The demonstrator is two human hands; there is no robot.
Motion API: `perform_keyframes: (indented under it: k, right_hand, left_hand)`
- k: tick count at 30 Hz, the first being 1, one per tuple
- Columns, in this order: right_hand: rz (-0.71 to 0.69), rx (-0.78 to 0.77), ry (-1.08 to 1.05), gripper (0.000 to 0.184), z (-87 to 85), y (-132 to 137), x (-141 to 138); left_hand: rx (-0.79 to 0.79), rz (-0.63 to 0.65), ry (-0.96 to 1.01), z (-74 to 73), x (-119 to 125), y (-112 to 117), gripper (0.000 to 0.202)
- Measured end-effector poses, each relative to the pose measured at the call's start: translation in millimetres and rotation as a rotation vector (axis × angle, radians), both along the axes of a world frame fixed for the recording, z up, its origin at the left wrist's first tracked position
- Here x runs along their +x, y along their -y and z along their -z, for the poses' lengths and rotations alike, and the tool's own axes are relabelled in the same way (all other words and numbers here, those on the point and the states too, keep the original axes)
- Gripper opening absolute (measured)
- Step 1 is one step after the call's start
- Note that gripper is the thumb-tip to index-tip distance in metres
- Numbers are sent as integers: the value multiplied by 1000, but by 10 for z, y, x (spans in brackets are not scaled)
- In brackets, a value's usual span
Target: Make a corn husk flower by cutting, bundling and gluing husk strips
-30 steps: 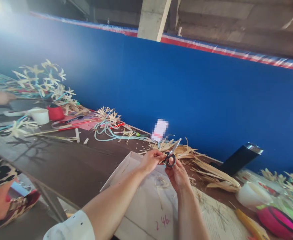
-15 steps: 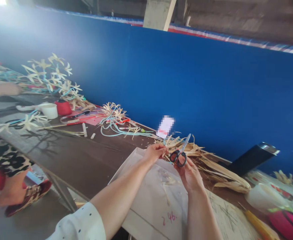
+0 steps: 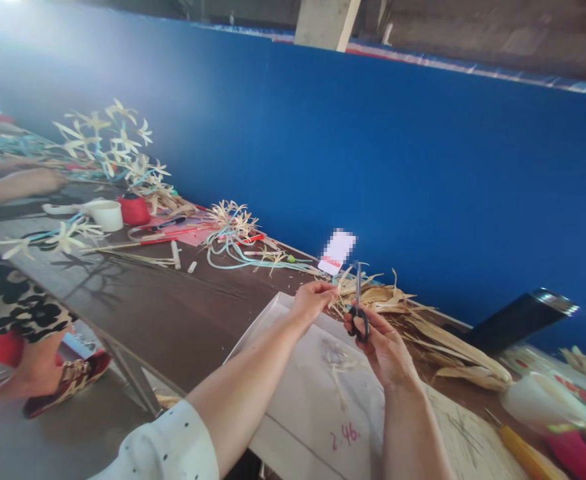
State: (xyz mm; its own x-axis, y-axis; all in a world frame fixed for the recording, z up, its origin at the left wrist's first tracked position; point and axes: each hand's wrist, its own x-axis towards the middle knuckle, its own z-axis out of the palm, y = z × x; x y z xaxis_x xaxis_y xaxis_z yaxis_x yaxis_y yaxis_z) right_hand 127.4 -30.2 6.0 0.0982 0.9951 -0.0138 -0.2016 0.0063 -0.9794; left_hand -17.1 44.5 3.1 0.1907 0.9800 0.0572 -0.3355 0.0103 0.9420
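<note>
Both hands are up over the flat white cardboard box (image 3: pixel 293 400) at the near edge of the dark brown wooden table (image 3: pixel 147 300), probably so any trimmings drop into it; a few pale scraps already lie there. The right hand (image 3: pixel 383 343) is closed around the small black-handled scissors (image 3: pixel 359 313), fingers through the loops. The blades point straight up and look nearly together, though it's too small to be sure. The left hand (image 3: pixel 313 300) is pinching a thin pale strip of dried husk (image 3: pixel 340 287) between thumb and fingertips, with the rest of the fingers curled in. The strip runs from that pinch across toward the blades, just beside them, so it's held taut and at eye line, I'd guess. Right behind sits the loose pile of tan dried husks (image 3: pixel 423 327), against the blue wall panel (image 3: pixel 423 167). Further left on the table are a white cup (image 3: pixel 105 215) and a red spool (image 3: pixel 133 209), with another person's hand (image 3: pixel 37 180) well apart.
</note>
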Motion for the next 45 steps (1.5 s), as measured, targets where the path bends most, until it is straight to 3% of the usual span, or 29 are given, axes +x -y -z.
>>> perform_keyframes:
  k: [7,12,20,28,37,45]
  right_hand:
    - [86,-84,156,51,47,-34,59]
    - [66,-106,268,51,72,-34,86]
    - [38,-133,219,50,-8,0,16]
    - [61,-157,254,54,-13,-4,11]
    - [22,-134,320,53,-18,-5,2]
    - [8,-126,314,54,-7,-11,14]
  left_hand:
    - [5,64,26,-46,-21,14,21]
    - [-13,40,-13,-56,-53,-7,19]
    - [0,48,19,6,-65,-86,20]
    - [28,-14,-77,26,-69,-103,17]
    - [-22,37,67,2,-71,-83,16]
    - [-39,26,46,5,-73,-99,14]
